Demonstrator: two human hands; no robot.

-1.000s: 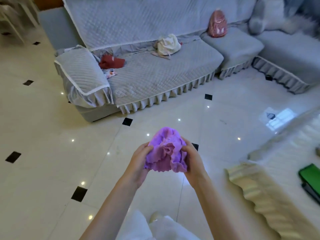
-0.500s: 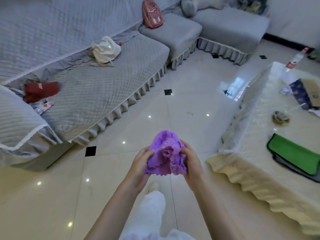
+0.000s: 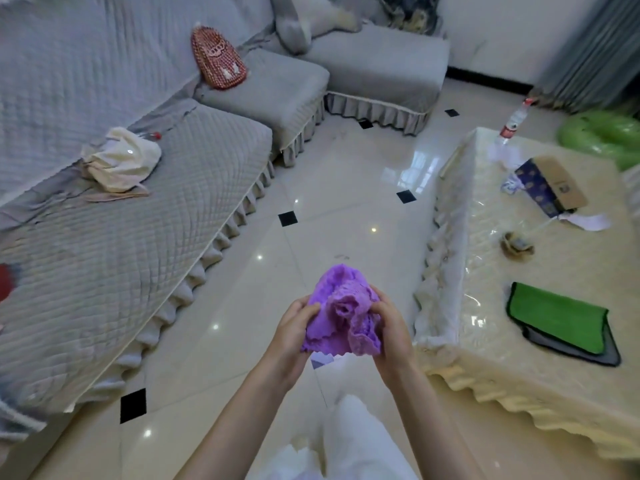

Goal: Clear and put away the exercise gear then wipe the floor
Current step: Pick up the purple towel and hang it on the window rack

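Between the grey sofa [image 3: 145, 244] and the desk [image 3: 491, 372], above the pale tiled floor [image 3: 332, 209], we hold a bunched purple cloth [image 3: 341, 311] in both hands. Our left hand [image 3: 289, 332] grips its left side with curled fingers, and our right hand [image 3: 393, 329] grips its right side the same way, so the cloth is crumpled between them in the air in front of us. On the desk to our right lie a green cloth [image 3: 557, 318] on a dark pad, a cardboard box [image 3: 550, 185] and a plastic bottle [image 3: 514, 123]. On the sofa to our left rest a cream bag [image 3: 123, 159] and a red beaded bag [image 3: 218, 57] leaning against the backrest.
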